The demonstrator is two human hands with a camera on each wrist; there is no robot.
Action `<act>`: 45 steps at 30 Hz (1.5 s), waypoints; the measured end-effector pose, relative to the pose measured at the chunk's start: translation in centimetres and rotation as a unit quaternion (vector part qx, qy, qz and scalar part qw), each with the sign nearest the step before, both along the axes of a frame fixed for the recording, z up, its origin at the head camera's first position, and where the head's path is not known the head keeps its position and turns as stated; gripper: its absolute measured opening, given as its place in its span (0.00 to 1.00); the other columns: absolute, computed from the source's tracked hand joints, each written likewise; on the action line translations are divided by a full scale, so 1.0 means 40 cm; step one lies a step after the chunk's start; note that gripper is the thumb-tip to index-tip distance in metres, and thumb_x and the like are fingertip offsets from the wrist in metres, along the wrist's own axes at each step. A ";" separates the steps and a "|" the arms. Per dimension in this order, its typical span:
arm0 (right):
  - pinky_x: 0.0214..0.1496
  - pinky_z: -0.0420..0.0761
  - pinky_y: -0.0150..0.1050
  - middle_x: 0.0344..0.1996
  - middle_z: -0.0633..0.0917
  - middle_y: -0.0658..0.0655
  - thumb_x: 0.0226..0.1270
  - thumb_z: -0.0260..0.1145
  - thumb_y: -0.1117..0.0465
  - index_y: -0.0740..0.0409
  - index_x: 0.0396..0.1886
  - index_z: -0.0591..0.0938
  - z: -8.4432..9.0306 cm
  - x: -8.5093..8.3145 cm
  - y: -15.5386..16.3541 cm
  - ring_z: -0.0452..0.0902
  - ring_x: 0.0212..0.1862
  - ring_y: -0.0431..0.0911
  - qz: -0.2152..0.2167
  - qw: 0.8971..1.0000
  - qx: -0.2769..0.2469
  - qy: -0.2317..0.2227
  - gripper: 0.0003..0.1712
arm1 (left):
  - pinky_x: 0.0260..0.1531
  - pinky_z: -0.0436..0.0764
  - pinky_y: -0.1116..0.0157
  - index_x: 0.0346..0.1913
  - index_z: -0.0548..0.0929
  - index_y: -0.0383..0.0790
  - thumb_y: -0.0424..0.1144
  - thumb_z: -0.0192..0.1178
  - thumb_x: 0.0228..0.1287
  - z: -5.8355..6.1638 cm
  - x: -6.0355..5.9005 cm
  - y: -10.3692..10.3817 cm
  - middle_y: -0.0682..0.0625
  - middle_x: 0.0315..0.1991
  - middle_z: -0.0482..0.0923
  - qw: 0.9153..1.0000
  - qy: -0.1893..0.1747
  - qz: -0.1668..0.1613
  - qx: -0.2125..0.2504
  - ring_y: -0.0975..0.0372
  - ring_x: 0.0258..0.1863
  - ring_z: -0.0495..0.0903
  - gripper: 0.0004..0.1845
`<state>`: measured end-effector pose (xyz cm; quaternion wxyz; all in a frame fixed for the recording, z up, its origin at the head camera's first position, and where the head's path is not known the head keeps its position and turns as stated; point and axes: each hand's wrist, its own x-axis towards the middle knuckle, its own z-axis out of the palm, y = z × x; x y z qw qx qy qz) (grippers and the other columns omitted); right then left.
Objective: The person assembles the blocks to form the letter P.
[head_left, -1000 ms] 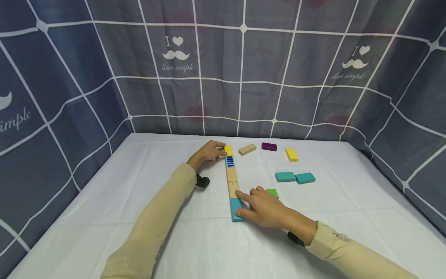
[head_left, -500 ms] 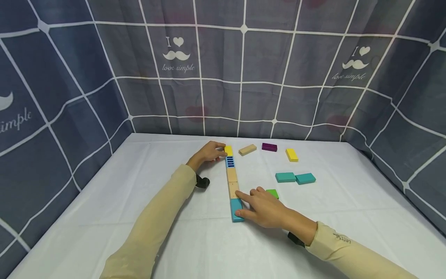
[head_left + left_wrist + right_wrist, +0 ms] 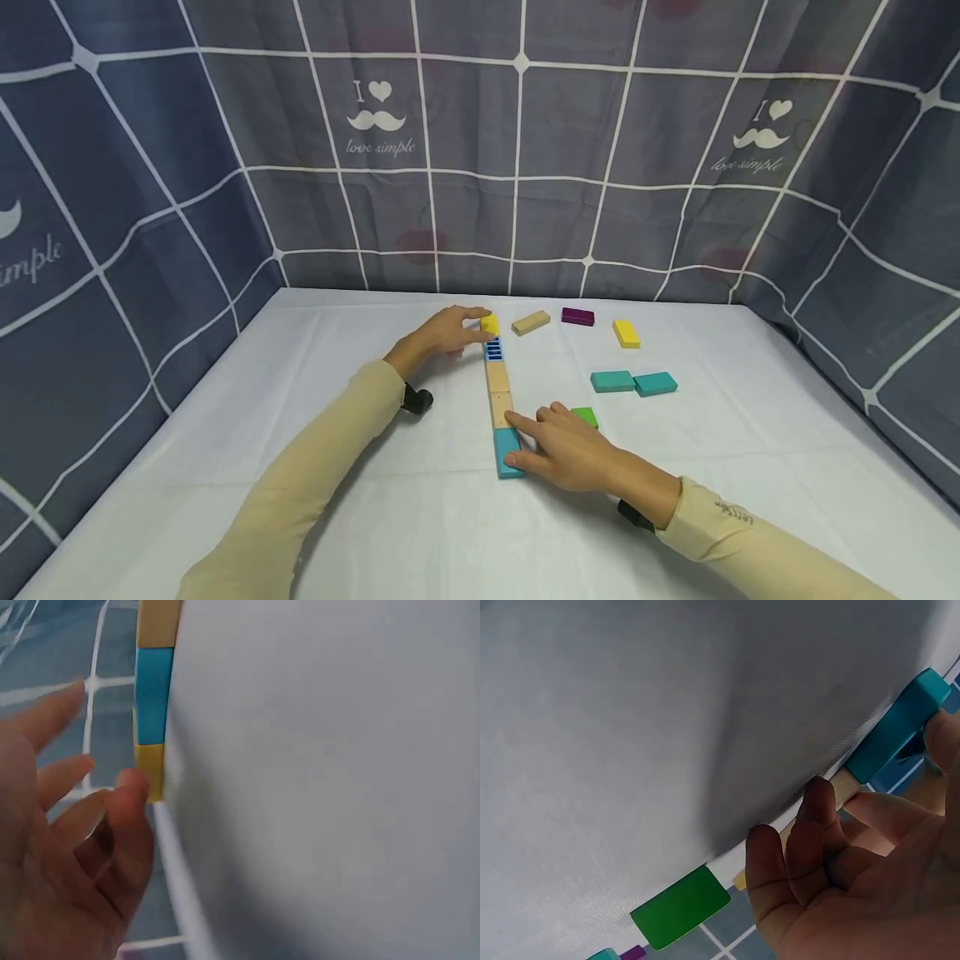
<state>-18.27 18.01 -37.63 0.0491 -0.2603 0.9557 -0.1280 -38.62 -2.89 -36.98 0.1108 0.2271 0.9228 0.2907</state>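
A single-file row of blocks runs away from me in the head view: a teal block (image 3: pixel 507 460) nearest, two wooden blocks (image 3: pixel 497 377), a blue block with dark bars (image 3: pixel 493 350) and a yellow block (image 3: pixel 489 323) farthest. My left hand (image 3: pixel 447 330) is at the far end, its straightened fingers reaching over the yellow and blue blocks. Its fingers are spread in the left wrist view, beside the yellow block (image 3: pixel 150 769). At the near end, my right hand (image 3: pixel 573 450) touches a wooden block with the index finger and the teal block (image 3: pixel 892 735) with the thumb.
Right of the row lie a loose wooden block (image 3: pixel 531 322), a purple block (image 3: pixel 577 317), a yellow block (image 3: pixel 626 334) and two teal blocks (image 3: pixel 612 382). Partly behind my right hand is a green block (image 3: pixel 585 416). A grid-patterned curtain (image 3: pixel 472 208) surrounds the white tabletop (image 3: pixel 360 517).
My left hand has loosened from the yellow block's side, its wrist shifting left and nearer while the fingers straighten over the row's end. My right hand and the row stay as they were.
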 end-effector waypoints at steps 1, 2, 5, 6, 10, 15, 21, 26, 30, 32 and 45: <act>0.38 0.69 0.38 0.34 0.78 0.50 0.68 0.62 0.36 0.52 0.71 0.72 0.001 0.000 0.000 0.65 0.39 0.43 0.000 1.000 0.001 0.001 0.39 | 0.31 0.80 0.62 0.74 0.68 0.55 0.61 0.61 0.65 0.009 0.011 -0.003 0.48 0.63 0.75 0.999 0.014 -0.018 -0.025 0.56 0.26 0.81 0.36; 0.38 0.70 0.38 0.35 0.78 0.50 0.68 0.61 0.36 0.52 0.71 0.72 0.002 0.000 0.001 0.65 0.39 0.43 0.000 1.000 0.003 0.002 0.39 | 0.39 0.81 0.59 0.74 0.67 0.56 0.64 0.61 0.63 0.019 0.022 -0.006 0.50 0.70 0.68 0.998 0.025 -0.038 -0.048 0.55 0.36 0.83 0.38; 0.39 0.70 0.40 0.36 0.79 0.51 0.68 0.61 0.37 0.53 0.71 0.72 0.008 0.001 0.002 0.66 0.40 0.43 -0.001 1.000 0.004 0.002 0.38 | 0.61 0.70 0.50 0.76 0.63 0.56 0.70 0.58 0.59 0.039 0.056 -0.012 0.53 0.78 0.52 0.987 0.050 -0.097 -0.115 0.51 0.65 0.70 0.44; 0.40 0.71 0.40 0.37 0.79 0.52 0.68 0.61 0.37 0.53 0.71 0.72 0.009 0.001 0.003 0.66 0.40 0.44 -0.001 1.000 0.003 0.002 0.38 | 0.66 0.64 0.48 0.76 0.62 0.56 0.72 0.58 0.58 0.043 0.067 -0.012 0.52 0.78 0.50 0.983 0.056 -0.113 -0.136 0.51 0.71 0.62 0.46; 0.40 0.72 0.42 0.37 0.80 0.53 0.69 0.61 0.37 0.55 0.71 0.72 0.012 0.002 0.005 0.67 0.41 0.44 0.006 1.000 -0.002 0.003 0.39 | 0.68 0.58 0.45 0.77 0.60 0.56 0.76 0.56 0.55 0.041 0.101 -0.006 0.50 0.78 0.49 0.968 0.061 -0.148 -0.194 0.51 0.75 0.53 0.50; 0.41 0.72 0.42 0.37 0.80 0.52 0.69 0.61 0.37 0.55 0.71 0.72 0.008 0.002 0.002 0.68 0.41 0.45 0.008 1.000 -0.006 -0.001 0.39 | 0.68 0.59 0.45 0.76 0.63 0.56 0.77 0.55 0.54 0.026 0.117 0.003 0.52 0.78 0.50 0.961 0.055 -0.154 -0.223 0.51 0.74 0.56 0.50; 0.42 0.73 0.42 0.38 0.80 0.52 0.69 0.60 0.37 0.54 0.71 0.72 0.007 0.002 0.003 0.68 0.42 0.44 0.005 1.000 -0.002 0.000 0.39 | 0.68 0.59 0.45 0.75 0.64 0.57 0.76 0.57 0.54 0.029 0.123 0.009 0.52 0.78 0.50 0.962 0.049 -0.142 -0.226 0.50 0.74 0.55 0.49; 0.42 0.72 0.42 0.38 0.80 0.52 0.69 0.60 0.36 0.55 0.71 0.72 0.004 -0.001 0.004 0.68 0.42 0.44 0.007 1.000 -0.002 0.002 0.39 | 0.68 0.59 0.45 0.75 0.64 0.57 0.76 0.57 0.54 0.031 0.126 0.010 0.53 0.78 0.50 0.963 0.044 -0.138 -0.226 0.50 0.74 0.55 0.48; 0.42 0.73 0.42 0.37 0.80 0.51 0.70 0.58 0.35 0.55 0.72 0.71 0.003 -0.003 0.006 0.68 0.42 0.44 0.011 1.000 -0.009 -0.004 0.40 | 0.68 0.58 0.44 0.75 0.64 0.58 0.76 0.57 0.54 0.029 0.129 0.007 0.53 0.78 0.50 0.965 0.036 -0.132 -0.223 0.49 0.74 0.54 0.48; 0.42 0.73 0.42 0.34 0.79 0.49 0.70 0.56 0.34 0.54 0.73 0.69 0.006 -0.008 0.010 0.68 0.42 0.44 0.012 1.000 -0.020 -0.008 0.40 | 0.68 0.57 0.44 0.75 0.64 0.58 0.76 0.57 0.54 0.028 0.128 0.007 0.53 0.78 0.50 0.966 0.037 -0.132 -0.219 0.49 0.74 0.54 0.48; 0.51 0.76 0.50 0.46 0.84 0.63 0.68 0.68 0.50 0.60 0.68 0.74 0.107 -0.226 0.060 0.75 0.46 0.54 -0.042 0.995 -0.013 0.085 0.33 | 0.68 0.58 0.45 0.75 0.65 0.57 0.75 0.58 0.54 0.021 0.122 0.009 0.54 0.78 0.50 0.967 0.033 -0.135 -0.211 0.51 0.74 0.55 0.48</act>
